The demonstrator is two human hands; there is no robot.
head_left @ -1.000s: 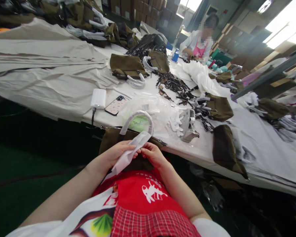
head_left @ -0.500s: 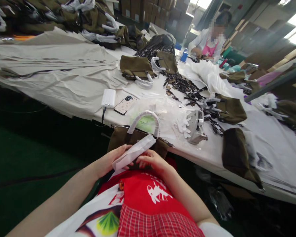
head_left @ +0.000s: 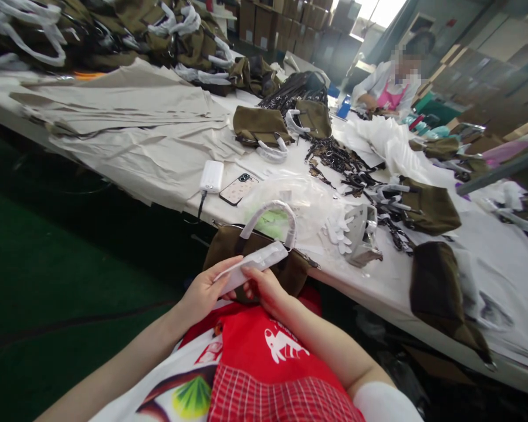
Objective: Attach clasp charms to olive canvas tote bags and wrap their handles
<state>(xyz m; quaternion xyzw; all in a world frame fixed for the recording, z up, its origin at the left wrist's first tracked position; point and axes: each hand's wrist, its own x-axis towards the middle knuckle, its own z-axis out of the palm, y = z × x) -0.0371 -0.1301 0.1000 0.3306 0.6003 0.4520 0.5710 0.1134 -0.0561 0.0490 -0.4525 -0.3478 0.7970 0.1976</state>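
At the near edge of the desk (head_left: 189, 202), an olive fabric bag (head_left: 226, 243) bears an arched handle (head_left: 268, 206) wrapped in whitish film. Over the bag, a flat, pale strip (head_left: 264, 257) is gripped near its lower end by the left hand (head_left: 206, 292) and pinched along its side by the right hand (head_left: 266, 288), forearms converging. Just beyond the handle, a crumpled, clear plastic bag (head_left: 310, 202) encloses a light-green item (head_left: 273, 221).

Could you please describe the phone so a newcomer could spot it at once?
Find the long white table, then the boxy white plastic block with a black cable. Just right of it lies the flat phone in a pale patterned case, set apart by its dark camera.
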